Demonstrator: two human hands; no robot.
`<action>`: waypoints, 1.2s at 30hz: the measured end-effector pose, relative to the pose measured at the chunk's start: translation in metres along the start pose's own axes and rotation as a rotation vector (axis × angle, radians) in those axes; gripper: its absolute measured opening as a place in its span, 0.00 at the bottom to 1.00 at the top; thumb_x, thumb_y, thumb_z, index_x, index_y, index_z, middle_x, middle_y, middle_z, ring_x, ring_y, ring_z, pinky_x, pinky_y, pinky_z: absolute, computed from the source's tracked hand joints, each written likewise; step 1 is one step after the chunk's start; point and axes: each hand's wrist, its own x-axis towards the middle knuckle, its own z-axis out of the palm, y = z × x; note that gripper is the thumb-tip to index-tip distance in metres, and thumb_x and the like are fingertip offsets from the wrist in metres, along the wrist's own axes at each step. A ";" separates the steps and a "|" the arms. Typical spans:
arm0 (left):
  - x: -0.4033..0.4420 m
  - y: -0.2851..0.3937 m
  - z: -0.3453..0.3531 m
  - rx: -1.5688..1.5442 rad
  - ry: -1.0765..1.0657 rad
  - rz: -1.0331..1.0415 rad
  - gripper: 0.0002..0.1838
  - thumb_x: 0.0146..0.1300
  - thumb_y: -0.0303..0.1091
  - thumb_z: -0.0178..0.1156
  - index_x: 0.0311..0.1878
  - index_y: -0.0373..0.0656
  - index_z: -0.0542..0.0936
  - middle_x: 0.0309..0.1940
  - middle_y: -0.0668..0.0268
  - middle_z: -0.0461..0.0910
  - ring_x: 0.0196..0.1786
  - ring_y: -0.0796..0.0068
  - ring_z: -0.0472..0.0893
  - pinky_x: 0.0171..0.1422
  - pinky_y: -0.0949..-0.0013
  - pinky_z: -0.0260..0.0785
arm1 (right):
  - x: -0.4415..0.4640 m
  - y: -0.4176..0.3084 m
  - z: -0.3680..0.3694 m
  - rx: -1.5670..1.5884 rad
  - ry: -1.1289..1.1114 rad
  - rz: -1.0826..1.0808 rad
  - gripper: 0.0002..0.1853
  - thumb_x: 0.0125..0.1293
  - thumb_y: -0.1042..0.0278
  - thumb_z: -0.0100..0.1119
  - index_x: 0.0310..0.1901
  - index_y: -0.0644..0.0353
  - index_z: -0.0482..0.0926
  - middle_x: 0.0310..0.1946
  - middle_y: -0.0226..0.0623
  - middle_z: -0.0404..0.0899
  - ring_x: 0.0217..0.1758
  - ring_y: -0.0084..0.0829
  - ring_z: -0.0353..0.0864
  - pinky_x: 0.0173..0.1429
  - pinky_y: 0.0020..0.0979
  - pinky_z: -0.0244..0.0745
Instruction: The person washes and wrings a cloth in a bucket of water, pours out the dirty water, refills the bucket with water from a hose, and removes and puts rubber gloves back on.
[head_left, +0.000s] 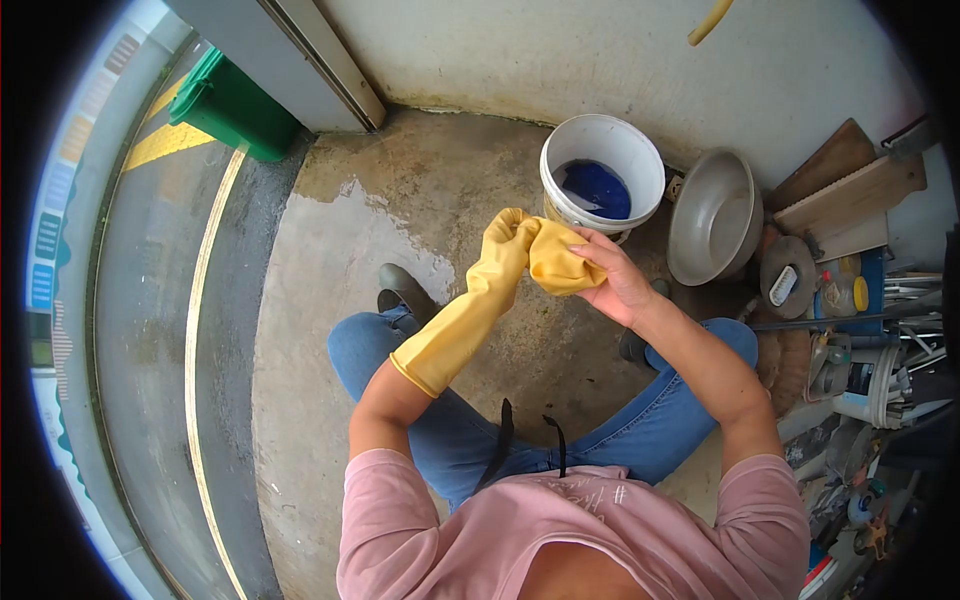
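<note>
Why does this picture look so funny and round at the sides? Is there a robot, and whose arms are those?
No robot here! It's a person with two hands, and a camera on their head looks down, so you see almost what they see. It shows a very wide view, so things seem to bend at the edges.

The left hand wears a long yellow glove. The right hand is bare. Together they hold a bunched yellow thing that looks like another glove.

On the floor stands a white bucket with something dark blue inside; I can't tell what. Beside it is a metal bowl, and farther off a green bin.
</note>
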 end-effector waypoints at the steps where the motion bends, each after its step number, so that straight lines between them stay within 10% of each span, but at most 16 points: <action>1: 0.000 0.001 -0.001 -0.034 0.011 0.008 0.06 0.74 0.34 0.57 0.46 0.42 0.76 0.37 0.71 0.81 0.39 0.82 0.78 0.43 0.76 0.73 | 0.001 0.003 -0.002 -0.039 0.083 -0.030 0.32 0.66 0.68 0.64 0.68 0.58 0.61 0.58 0.40 0.73 0.62 0.34 0.76 0.68 0.39 0.73; 16: -0.006 0.038 -0.005 0.105 0.065 0.009 0.06 0.73 0.32 0.57 0.45 0.40 0.77 0.34 0.70 0.81 0.37 0.82 0.79 0.41 0.76 0.72 | 0.006 -0.006 -0.005 -0.274 -0.254 0.057 0.25 0.69 0.62 0.65 0.63 0.64 0.72 0.56 0.37 0.79 0.61 0.26 0.78 0.66 0.31 0.73; 29: -0.021 0.017 0.020 0.196 -0.158 0.102 0.08 0.76 0.33 0.53 0.48 0.39 0.77 0.37 0.72 0.81 0.41 0.84 0.77 0.46 0.74 0.72 | -0.011 -0.019 -0.008 0.214 -0.455 0.022 0.31 0.72 0.44 0.46 0.62 0.65 0.73 0.57 0.42 0.80 0.58 0.35 0.80 0.66 0.38 0.72; 36: -0.011 -0.002 0.013 0.063 -0.044 0.013 0.09 0.76 0.34 0.54 0.49 0.39 0.76 0.38 0.70 0.82 0.42 0.83 0.78 0.46 0.75 0.72 | -0.001 0.000 0.005 0.157 -0.037 0.091 0.24 0.68 0.54 0.61 0.59 0.60 0.74 0.50 0.34 0.81 0.53 0.29 0.82 0.59 0.34 0.77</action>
